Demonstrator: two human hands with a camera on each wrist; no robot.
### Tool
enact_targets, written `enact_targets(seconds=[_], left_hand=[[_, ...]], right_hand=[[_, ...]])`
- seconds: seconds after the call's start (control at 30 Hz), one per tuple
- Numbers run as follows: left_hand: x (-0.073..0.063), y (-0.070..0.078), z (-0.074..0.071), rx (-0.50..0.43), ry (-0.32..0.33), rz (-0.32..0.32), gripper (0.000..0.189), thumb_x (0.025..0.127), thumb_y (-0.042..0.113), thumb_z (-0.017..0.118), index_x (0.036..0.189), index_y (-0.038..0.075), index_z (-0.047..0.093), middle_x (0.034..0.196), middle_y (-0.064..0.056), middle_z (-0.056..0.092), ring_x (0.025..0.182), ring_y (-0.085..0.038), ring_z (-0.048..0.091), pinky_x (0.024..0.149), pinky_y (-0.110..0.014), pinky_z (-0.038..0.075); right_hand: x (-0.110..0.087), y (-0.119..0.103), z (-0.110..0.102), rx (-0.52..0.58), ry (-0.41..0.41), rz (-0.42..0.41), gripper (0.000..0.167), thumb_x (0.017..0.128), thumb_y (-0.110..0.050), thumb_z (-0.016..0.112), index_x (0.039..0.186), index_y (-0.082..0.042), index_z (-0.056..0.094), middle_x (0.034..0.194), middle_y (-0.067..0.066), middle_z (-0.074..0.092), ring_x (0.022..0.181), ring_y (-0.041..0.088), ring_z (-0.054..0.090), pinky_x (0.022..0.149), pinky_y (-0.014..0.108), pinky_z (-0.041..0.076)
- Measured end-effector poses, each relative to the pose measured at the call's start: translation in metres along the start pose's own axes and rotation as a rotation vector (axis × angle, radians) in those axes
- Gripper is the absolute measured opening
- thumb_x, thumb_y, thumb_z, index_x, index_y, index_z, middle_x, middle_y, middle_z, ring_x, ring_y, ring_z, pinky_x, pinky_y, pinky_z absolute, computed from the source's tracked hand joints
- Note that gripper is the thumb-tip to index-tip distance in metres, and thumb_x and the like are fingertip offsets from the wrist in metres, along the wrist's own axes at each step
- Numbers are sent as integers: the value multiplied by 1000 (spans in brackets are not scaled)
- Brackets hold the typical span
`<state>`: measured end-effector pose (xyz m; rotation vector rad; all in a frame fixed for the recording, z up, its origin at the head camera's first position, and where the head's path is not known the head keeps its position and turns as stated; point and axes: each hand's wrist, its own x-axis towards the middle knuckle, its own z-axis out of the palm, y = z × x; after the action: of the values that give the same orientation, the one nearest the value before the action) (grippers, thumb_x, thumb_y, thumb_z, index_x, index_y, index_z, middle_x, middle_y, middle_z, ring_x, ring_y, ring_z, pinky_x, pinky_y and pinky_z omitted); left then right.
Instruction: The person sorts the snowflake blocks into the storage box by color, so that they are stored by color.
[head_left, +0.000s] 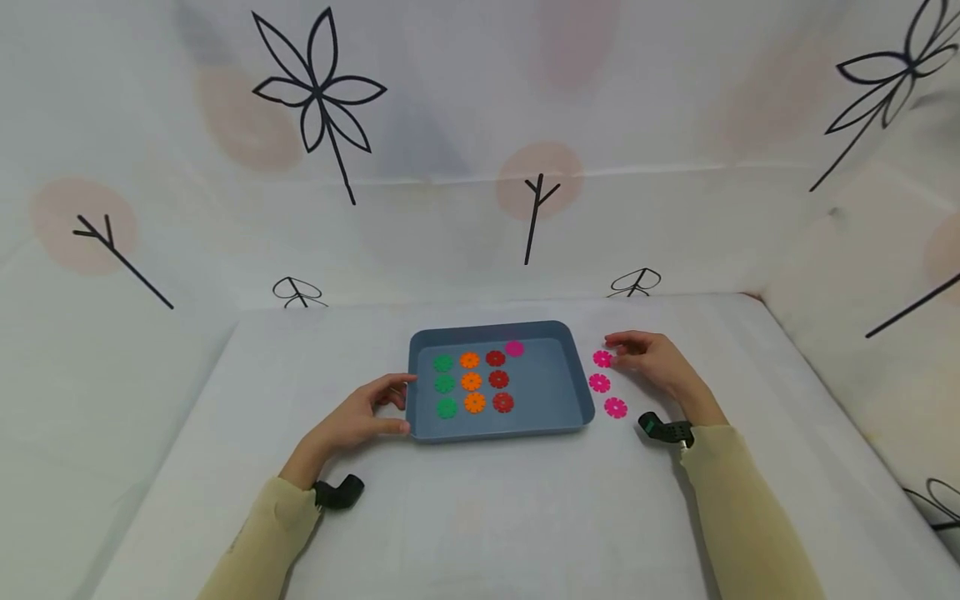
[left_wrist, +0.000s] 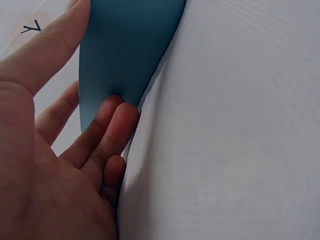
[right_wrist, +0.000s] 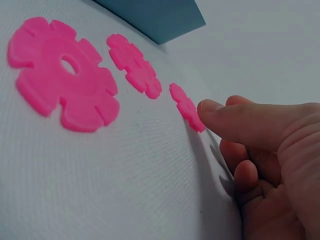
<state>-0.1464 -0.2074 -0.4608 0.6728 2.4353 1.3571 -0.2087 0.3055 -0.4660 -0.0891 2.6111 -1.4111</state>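
Note:
A blue-grey tray (head_left: pixel 547 379) lies on the white cloth. My left hand (head_left: pixel 367 414) rests against its left side; in the left wrist view the fingertips (left_wrist: pixel 122 117) meet the outside of the tray wall (left_wrist: pixel 130 45). Beyond the tray's right side, three pink notched discs lie on the cloth: a near one (head_left: pixel 616 407), a middle one (head_left: pixel 599 383) and a far one (head_left: pixel 602 358). My right hand (head_left: pixel 656 360) is at the far disc, fingers parted, its thumb tip (right_wrist: pixel 210 106) overlapping the disc's edge in the right wrist view.
Inside the tray stand columns of three green discs (head_left: pixel 445 383), three orange discs (head_left: pixel 471 381) and three red discs (head_left: pixel 498 379). A single pink disc (head_left: pixel 514 348) lies near the far wall, beside the top red one. Patterned white fabric (head_left: pixel 442 225) rises behind the table.

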Motion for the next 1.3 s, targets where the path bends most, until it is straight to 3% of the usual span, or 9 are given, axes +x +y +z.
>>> enact_targets(seconds=[0.23,0.5,1.13,1.3], left_hand=[[1,2,0,-24,1,19,71,82,16,83,145,9,49,114,-6,59,103,-23,57,96,-39,41],[2,1,3,-29,6,41,74,81,5,81,146,1,46,117,-15,58,104,-34,56,95,-50,41],[1,-3,0,-8,-3,90,72,83,19,83,145,7,48,114,-6,59,102,-21,58,92,-33,44],[1,-3,0,-3,-5,67,73,82,19,83,146,9,48,113,-3,58,102,-20,58,93,-32,43]], right_hand=[[1,1,-1,-12,-3,7,44,90,-10,71,133,-6,62,122,15,62,106,28,51,83,20,44],[0,0,-1,-22,-10,34,44,90,-11,71,134,-7,62,121,15,61,106,29,50,86,25,44],[-2,-6,1,-90,1,10,41,91,-10,70,131,-5,63,113,15,57,103,29,49,86,34,44],[-2,-7,0,-86,7,28,35,92,-9,69,126,-3,65,110,15,57,100,29,49,84,33,44]])
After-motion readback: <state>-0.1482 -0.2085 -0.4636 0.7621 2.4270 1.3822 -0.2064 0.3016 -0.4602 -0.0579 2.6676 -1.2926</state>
